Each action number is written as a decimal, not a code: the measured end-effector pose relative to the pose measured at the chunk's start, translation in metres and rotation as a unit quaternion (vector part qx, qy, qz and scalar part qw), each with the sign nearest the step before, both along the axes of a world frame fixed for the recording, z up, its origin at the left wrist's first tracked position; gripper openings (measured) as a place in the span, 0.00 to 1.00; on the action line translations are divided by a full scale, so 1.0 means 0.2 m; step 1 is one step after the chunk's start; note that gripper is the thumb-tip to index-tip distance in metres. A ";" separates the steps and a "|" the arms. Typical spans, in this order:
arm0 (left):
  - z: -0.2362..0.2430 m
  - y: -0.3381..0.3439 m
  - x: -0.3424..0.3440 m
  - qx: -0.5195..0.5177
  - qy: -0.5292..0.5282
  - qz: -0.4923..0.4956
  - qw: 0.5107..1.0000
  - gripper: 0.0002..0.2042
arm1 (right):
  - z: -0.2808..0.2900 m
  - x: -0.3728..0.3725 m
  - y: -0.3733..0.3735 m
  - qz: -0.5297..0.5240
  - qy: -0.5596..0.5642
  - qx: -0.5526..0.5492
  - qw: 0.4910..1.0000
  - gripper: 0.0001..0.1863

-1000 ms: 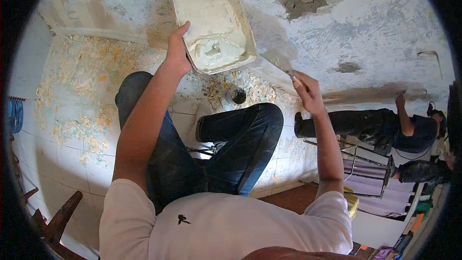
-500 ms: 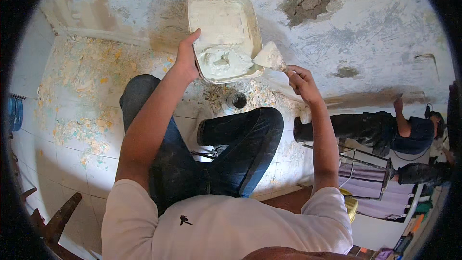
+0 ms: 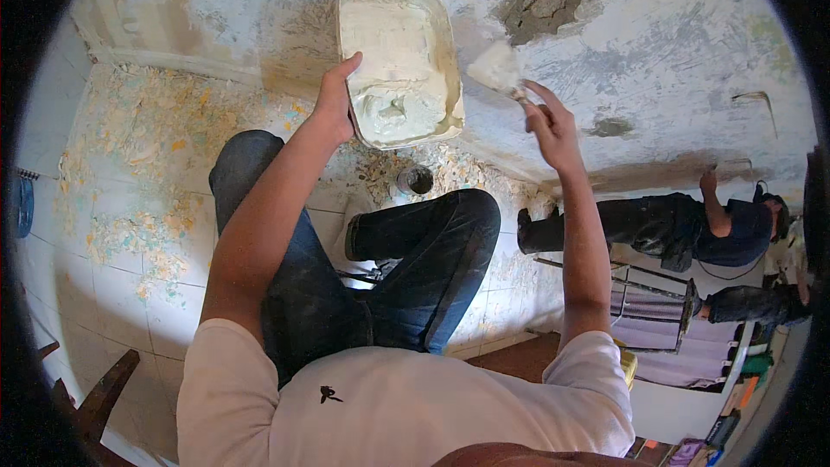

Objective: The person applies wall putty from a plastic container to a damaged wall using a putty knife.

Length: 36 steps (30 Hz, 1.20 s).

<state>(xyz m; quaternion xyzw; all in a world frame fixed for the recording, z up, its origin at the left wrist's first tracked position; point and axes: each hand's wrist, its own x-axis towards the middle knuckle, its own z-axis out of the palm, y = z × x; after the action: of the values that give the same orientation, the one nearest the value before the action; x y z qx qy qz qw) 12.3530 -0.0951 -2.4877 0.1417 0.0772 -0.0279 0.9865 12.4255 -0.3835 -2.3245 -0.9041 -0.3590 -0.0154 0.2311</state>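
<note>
My left hand [image 3: 334, 104] grips the left side of a shallow cream-coloured tub [image 3: 432, 13], thumb over its rim. A mound of pale wet filler [image 3: 393, 112] lies at the tub's near end, with a hollow in it. My right hand [image 3: 552, 128] is closed round the handle of a putty knife [image 3: 496, 67], just right of the tub and apart from it. Its wide blade, coated in pale filler, points up and left before the wall [image 3: 683, 43]. The patchy wall has a rough grey cement patch [image 3: 558, 2] above the blade.
Paint flakes [image 3: 138, 147] litter the tiled floor along the wall. A small open can [image 3: 417, 180] stands near my knee. Another person [image 3: 735, 229] works at the wall on the right, near a metal frame [image 3: 648, 307]. A wooden chair part [image 3: 108, 389] shows lower left.
The putty knife has come up out of the filler and away from the tub's right edge. My right hand has moved slightly right and up; the left still holds the tub.
</note>
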 end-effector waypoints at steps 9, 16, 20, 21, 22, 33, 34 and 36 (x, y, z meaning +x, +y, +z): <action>-0.20 0.05 0.01 -0.015 -0.024 -0.023 0.999 0.29 | -0.28 -0.16 0.19 0.067 -0.188 -0.260 0.945 0.21; -0.07 0.00 0.14 -0.031 -0.013 0.012 0.999 0.30 | -0.22 -0.13 0.13 0.023 -0.182 -0.232 0.955 0.21; 0.10 -0.17 0.21 -0.006 -0.025 0.020 0.999 0.33 | -0.17 0.03 -0.05 0.017 -0.126 -0.264 0.956 0.20; 0.20 -0.22 0.19 -0.029 -0.007 0.016 0.999 0.33 | -0.08 0.01 -0.03 0.007 -0.109 -0.262 0.959 0.21; 0.26 -0.28 0.19 -0.004 0.016 0.048 0.999 0.32 | -0.02 0.02 -0.07 0.013 -0.105 -0.254 0.961 0.23; 0.68 -0.77 0.09 0.007 -0.001 -0.024 1.000 0.32 | 0.53 -0.27 -0.51 0.020 -0.209 -0.154 0.966 0.28; 0.71 -0.80 0.09 -0.001 -0.009 -0.034 0.999 0.32 | 0.52 -0.28 -0.54 0.031 -0.207 -0.159 0.965 0.29; 0.78 -0.84 0.05 -0.005 -0.017 -0.046 0.999 0.33 | 0.52 -0.29 -0.61 0.042 -0.209 -0.165 0.963 0.30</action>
<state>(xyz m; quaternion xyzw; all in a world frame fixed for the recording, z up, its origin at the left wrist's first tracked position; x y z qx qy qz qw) 12.3631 -0.2636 -2.3315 0.1403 0.0541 -0.0712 0.9861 12.3666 -0.5047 -2.2204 -0.8904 -0.4348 -0.1347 -0.0007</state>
